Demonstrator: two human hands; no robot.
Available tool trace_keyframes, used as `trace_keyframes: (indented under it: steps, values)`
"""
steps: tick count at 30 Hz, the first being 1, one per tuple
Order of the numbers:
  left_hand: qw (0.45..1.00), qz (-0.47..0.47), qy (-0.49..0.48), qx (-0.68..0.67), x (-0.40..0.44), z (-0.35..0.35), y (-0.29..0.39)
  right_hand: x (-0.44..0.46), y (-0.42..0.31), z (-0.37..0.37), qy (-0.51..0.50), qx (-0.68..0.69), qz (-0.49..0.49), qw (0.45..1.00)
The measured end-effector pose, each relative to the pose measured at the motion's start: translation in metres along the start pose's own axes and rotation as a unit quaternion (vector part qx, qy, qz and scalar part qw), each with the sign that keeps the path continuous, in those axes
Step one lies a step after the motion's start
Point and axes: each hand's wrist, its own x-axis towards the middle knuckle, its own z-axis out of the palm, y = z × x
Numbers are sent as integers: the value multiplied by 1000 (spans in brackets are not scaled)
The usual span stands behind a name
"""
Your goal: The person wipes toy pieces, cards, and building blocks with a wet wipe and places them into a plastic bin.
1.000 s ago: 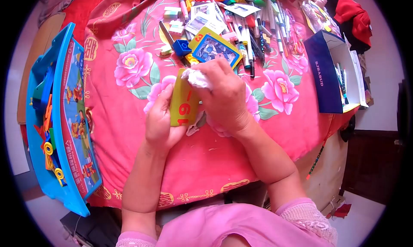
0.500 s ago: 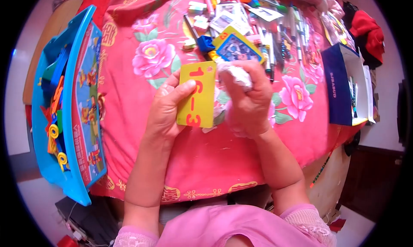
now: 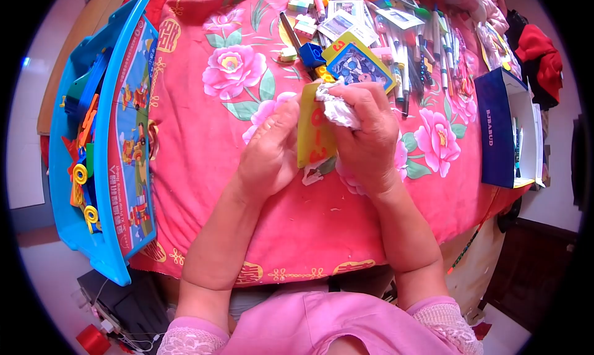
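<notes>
My left hand [image 3: 267, 154] grips a yellow flash card [image 3: 311, 138] with red digits, turned at an angle and partly covered by my fingers. A crumpled white tissue [image 3: 340, 112] is pinched in my right hand [image 3: 373, 135], lying against the upper right of the card. Just beyond my hands rests another yellow-edged card [image 3: 357, 65] with a blue picture. A blue block [image 3: 312, 55] is beside that card.
Several pens [image 3: 405, 67], blocks and cards lie heaped at the back of the red floral cloth [image 3: 210, 200]. On the left stands a blue bin [image 3: 117, 169] of plastic parts. A dark blue box [image 3: 496, 123] holding pens is at the right.
The card has turned away and shifted right in my left hand. My right hand has brought the tissue onto the card, where the two were apart before. The view has shifted slightly.
</notes>
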Motion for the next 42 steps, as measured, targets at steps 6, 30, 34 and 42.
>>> trace_keyframes:
  steps: [6, 30, 34, 42]
  values:
    - [997, -3, 29, -71, 4, 1, 3, -13, -18, 11, -129, -22, -62, 989]
    - [989, -78, -27, -120, 0, -7, 1, 2, -2, 5, -13, -69, -56, 996]
    - [995, -59, 52, -66, 2, -2, 10, -8, -10, 11, -77, -45, -80, 993]
    - [990, -78, 4, -120, -1, -11, 6, -2, -6, 6, -43, -51, -55, 996]
